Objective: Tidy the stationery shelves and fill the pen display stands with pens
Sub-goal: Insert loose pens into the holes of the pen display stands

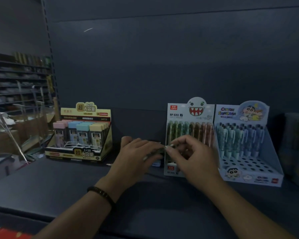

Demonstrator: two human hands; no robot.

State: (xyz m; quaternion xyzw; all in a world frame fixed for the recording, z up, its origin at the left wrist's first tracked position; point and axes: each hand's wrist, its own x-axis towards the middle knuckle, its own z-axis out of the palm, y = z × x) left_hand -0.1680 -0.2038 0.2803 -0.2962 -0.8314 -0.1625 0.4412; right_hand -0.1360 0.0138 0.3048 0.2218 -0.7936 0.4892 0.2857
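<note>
Checker: Pen location?

Stocker: Low over the dark grey shelf board [59, 183]: slim dark-green patterned plastic pen [158, 150], just in front of the white cardboard display stand with the toothy monster face [179, 116].

Checker: Long axis?

Stocker: Slanted, lower end toward the left, upper end toward the right and the stand. Nearly flat, not upright like the racked pens.

Checker: Hands?

Stocker: Upper end pinched by right hand [192, 157], thumb against fingertips. Lower end under left hand [136, 157], dark beaded bracelet [102, 194] at the wrist. Fingers laid over it, underside hidden, so cannot tell whether gripped or merely steadied.

Checker: Nearer hand for the drop?

Stocker: Right, probably. Sits directly before the monster stand, with the pale-blue cardboard display stand with cartoon figures [273, 140] just beyond. Needs swinging upright first, tip down.

Checker: Free holes?

Stocker: Plenty open in the blue stand's front rows. White stand's front rows hidden behind the hands. Green pattern seems to match the white stand's left-side pens, so likely bound there.

Checker: Anything else?

Stocker: Only the yellow-and-black cardboard tray of pastel lead cases [86, 116], well apart to the left.
</note>
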